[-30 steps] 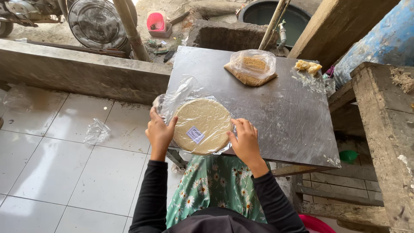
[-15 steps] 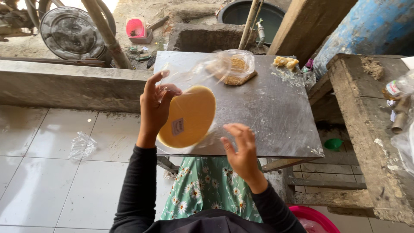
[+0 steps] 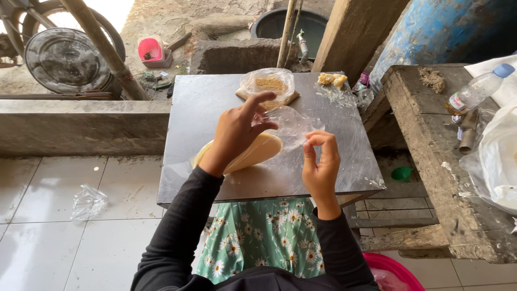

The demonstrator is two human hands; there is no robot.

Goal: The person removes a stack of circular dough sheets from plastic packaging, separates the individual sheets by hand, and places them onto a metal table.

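My left hand [image 3: 237, 132] holds a flat round yellow disc of dough [image 3: 258, 152] tilted on edge above the grey metal tabletop [image 3: 199, 108]. Thin clear plastic film [image 3: 291, 126] clings to the disc and stretches to the right. My right hand [image 3: 320, 161] pinches the edge of that film between thumb and fingers. Behind the hands, at the far side of the table, lies a second clear bag with a brown flat piece inside [image 3: 267, 85]. A small yellow lump of dough [image 3: 332, 80] sits at the far right corner.
A crumpled plastic bag [image 3: 88, 202] lies on the white tiled floor at left. A rough wooden bench [image 3: 431, 161] at right carries a plastic bottle [image 3: 476, 91] and a white bag [image 3: 498, 156]. A pink basin [image 3: 390, 272] sits below right. A concrete ledge [image 3: 81, 126] runs behind.
The disc went from flat on the table between both hands to lifted and tilted in my left hand. My right hand let go of it and now pinches the plastic film.
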